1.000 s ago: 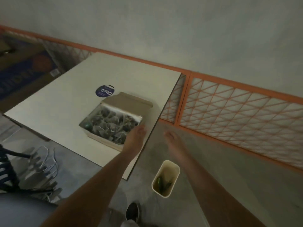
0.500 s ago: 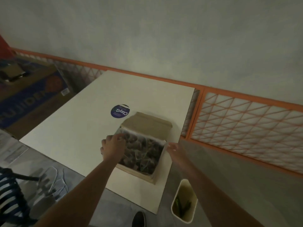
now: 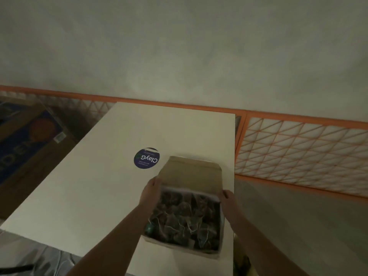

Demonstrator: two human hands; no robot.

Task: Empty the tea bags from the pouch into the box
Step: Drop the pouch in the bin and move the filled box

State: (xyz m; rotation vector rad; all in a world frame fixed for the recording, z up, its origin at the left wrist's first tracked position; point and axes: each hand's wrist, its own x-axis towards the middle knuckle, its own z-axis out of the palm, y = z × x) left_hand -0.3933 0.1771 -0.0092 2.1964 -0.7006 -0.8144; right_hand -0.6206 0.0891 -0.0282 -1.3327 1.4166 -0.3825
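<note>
Box (image 3: 207, 253) gripped between both hands' curled fingers.

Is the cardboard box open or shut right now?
Open. The box has its lid flap folded back, leaving the tea bags inside exposed.

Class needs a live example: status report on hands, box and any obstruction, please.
Left hand and right hand at box sides. Tea bags inside, lid flap open. No pouch visible. Nothing obstructing.
</note>
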